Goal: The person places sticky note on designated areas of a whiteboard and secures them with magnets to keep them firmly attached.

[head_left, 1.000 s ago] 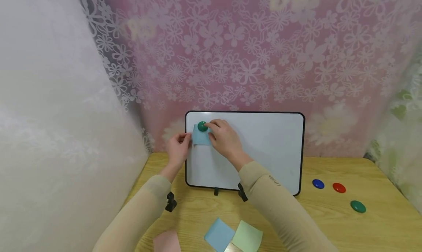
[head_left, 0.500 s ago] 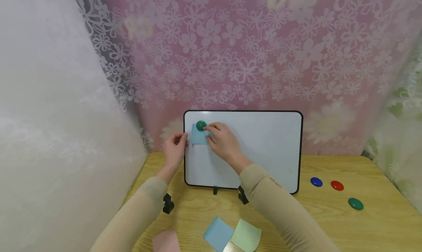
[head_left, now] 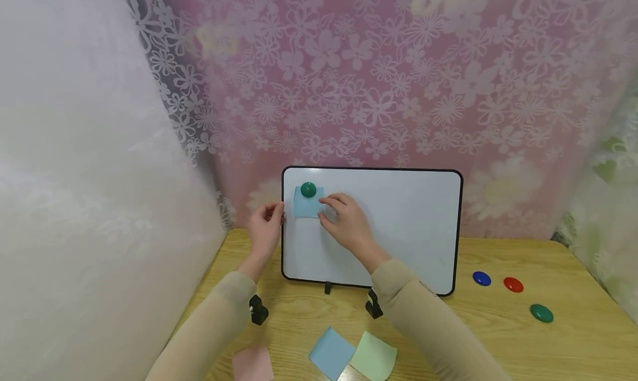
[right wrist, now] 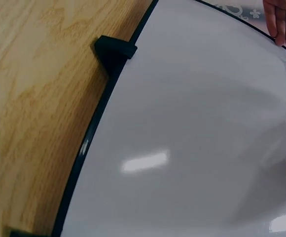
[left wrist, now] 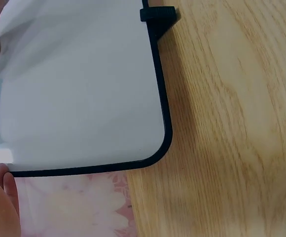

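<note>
A whiteboard (head_left: 399, 226) with a black rim stands on the table. Near its upper left corner a light blue sticky note (head_left: 305, 206) lies flat against it, under a round green magnet (head_left: 308, 190) at the note's top. My left hand (head_left: 266, 228) grips the board's left edge between thumb and fingers; its fingertips (left wrist: 1, 170) show at that rim in the left wrist view. At the note's right side is my right hand (head_left: 348, 221), thumb and index finger apart and nothing between them. In the right wrist view it is mostly out of frame.
Blue (head_left: 481, 278), red (head_left: 513, 284) and green (head_left: 541, 313) magnets lie on the table at right. In front lie a pink note (head_left: 253, 364), a blue note (head_left: 331, 352) and a pale green note (head_left: 374, 356). A floral curtain (head_left: 374, 93) hangs behind the board.
My right hand has let go of the green magnet and drawn back a little to the right and down. The magnet stays on the note. My left hand keeps at the board's edge.
</note>
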Motion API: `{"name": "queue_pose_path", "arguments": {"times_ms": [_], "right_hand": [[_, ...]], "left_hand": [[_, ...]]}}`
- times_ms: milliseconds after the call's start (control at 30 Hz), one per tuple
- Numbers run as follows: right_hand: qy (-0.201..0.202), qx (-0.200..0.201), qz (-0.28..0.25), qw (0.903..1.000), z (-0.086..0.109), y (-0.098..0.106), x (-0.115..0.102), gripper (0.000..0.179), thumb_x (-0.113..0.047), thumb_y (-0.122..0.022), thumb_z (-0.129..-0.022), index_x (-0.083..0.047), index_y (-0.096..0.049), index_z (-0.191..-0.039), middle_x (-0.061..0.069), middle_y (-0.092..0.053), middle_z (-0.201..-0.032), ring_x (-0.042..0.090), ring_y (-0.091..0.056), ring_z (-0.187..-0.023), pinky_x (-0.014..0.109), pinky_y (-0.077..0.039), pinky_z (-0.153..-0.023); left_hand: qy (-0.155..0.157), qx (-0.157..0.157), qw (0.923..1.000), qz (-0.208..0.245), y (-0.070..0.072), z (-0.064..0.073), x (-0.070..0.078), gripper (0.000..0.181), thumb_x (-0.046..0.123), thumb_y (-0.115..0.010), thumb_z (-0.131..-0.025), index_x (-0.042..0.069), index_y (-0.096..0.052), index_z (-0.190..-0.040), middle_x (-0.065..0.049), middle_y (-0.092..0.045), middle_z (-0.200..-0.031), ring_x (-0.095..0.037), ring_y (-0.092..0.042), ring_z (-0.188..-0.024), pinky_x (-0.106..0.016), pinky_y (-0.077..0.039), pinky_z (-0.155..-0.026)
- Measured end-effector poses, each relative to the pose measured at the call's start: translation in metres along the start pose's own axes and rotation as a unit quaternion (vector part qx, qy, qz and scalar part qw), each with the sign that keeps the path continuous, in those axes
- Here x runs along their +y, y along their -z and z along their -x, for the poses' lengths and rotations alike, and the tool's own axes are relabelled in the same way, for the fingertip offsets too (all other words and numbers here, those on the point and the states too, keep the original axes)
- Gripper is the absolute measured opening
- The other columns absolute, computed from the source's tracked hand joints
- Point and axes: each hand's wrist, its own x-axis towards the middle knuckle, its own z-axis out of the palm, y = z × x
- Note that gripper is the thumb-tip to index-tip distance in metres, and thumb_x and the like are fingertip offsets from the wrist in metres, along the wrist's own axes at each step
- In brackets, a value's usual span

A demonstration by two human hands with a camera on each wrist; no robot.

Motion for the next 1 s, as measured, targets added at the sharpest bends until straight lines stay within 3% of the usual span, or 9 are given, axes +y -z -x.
{"name": "queue_pose_path", "arguments": {"times_ms": [267,467,667,1000], "right_hand": [[-0.032,0.018,-0.058,0.9976,0.013,0.001,0.006,0.029,-0.012,-0.084,-0.094,-0.005,-0.078,-0.121,0.008,-0.069,-0.12,0.024,-0.068,-0.106,0.034,-0.062,-0.085],[-0.032,0.045,-0.094,0.994,0.023,0.005,0.008,0.026,-0.009,-0.085,-0.094,-0.006,-0.08,-0.119,0.008,-0.072,-0.118,0.024,-0.07,-0.101,0.037,-0.063,-0.08],[-0.039,0.032,-0.134,0.9897,0.035,0.008,0.007,0.027,-0.011,-0.085,-0.094,-0.005,-0.08,-0.119,0.007,-0.073,-0.118,0.023,-0.07,-0.099,0.038,-0.064,-0.078],[-0.117,-0.037,-0.192,0.9737,0.062,0.008,0.007,0.033,-0.017,-0.085,-0.095,-0.008,-0.078,-0.127,0.003,-0.072,-0.125,0.021,-0.071,-0.103,0.038,-0.063,-0.081]], "left_hand": [[-0.031,-0.014,0.9994,0.009,0.004,0.004,-0.011,0.027,0.025,-0.074,-0.105,-0.001,-0.076,-0.111,-0.014,-0.073,-0.103,-0.03,-0.073,-0.091,-0.033,-0.063,-0.085],[-0.058,-0.05,0.997,0.004,0.011,0.011,-0.019,0.029,0.028,-0.075,-0.104,0.001,-0.076,-0.115,-0.013,-0.074,-0.107,-0.025,-0.073,-0.093,-0.025,-0.061,-0.084],[-0.044,-0.106,0.9928,-0.035,0.021,0.031,-0.03,0.029,0.031,-0.076,-0.103,0.007,-0.077,-0.119,-0.006,-0.075,-0.11,-0.017,-0.071,-0.098,-0.023,-0.058,-0.084],[-0.016,-0.219,0.9748,-0.041,0.025,0.057,-0.034,0.032,0.033,-0.074,-0.105,0.008,-0.075,-0.125,-0.014,-0.074,-0.106,-0.032,-0.069,-0.098,-0.028,-0.056,-0.081]]}}
